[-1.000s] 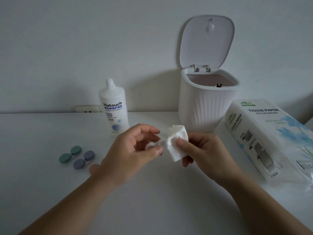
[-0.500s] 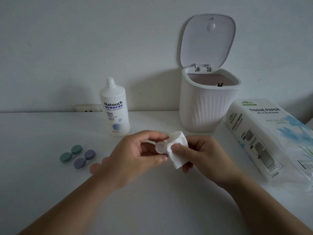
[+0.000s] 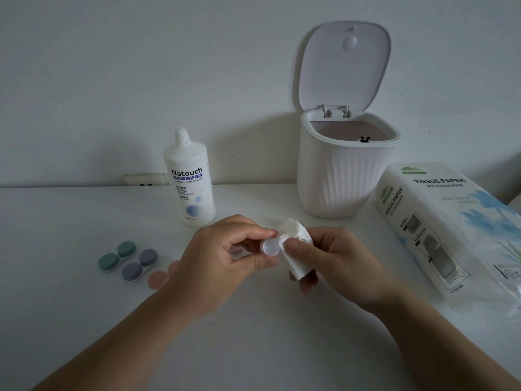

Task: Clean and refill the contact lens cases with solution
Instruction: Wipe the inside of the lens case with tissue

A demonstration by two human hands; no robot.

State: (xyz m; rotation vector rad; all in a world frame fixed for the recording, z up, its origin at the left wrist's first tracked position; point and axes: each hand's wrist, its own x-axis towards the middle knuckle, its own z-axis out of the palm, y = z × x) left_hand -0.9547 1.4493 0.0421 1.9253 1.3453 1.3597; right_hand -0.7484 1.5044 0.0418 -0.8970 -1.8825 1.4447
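The left hand (image 3: 225, 258) grips an open case (image 3: 271, 247) while the right hand (image 3: 332, 261) pinches a tissue (image 3: 296, 244) against it, so wiping is underway and refilling from the bottle (image 3: 189, 179) is probably still ahead, with two capped cases (image 3: 128, 261) near the desk's left edge.

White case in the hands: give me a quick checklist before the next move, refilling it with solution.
1. White case held by left hand: ok.
2. Tissue in right hand clear of the case: not ok, touching it.
3. Case wiped dry: cannot tell.
4. Solution bottle upright beyond the hands: ok.
5. Bottle cap off: cannot tell.
6. Bin lid open for the tissue: ok.
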